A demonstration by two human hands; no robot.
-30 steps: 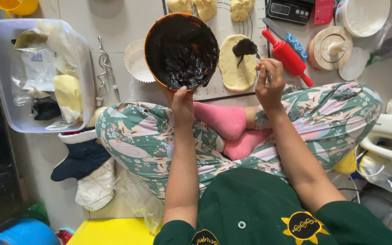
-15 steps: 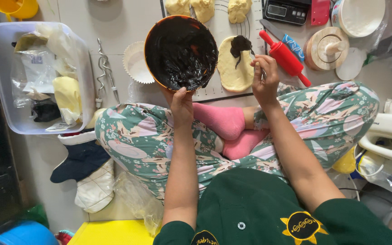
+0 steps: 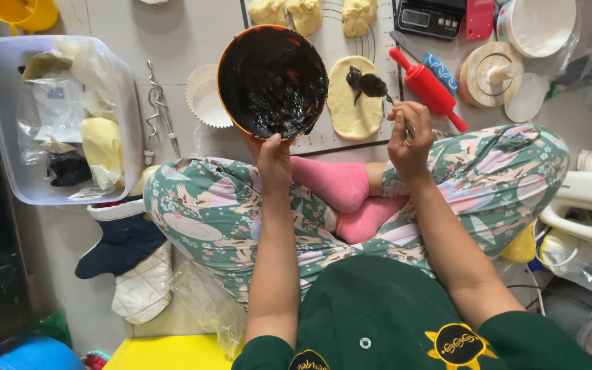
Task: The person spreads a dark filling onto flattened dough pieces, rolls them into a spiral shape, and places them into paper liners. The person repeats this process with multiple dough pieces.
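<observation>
Left hand (image 3: 273, 159) gripping rim of bowl (image 3: 273, 81) of dark paste above mat | right hand (image 3: 410, 140) closed round spoon (image 3: 377, 89) | spoon over flattened dough (image 3: 353, 103), beside red rolling pin (image 3: 427, 88)

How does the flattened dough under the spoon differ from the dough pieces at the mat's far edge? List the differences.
The flattened dough is pressed into a smooth oval; the far dough pieces are small lumps. The flattened dough carries dark paste, put there by the spoon in the right hand; the far dough pieces are bare. Both are pale yellow and lie on the mat.
</observation>
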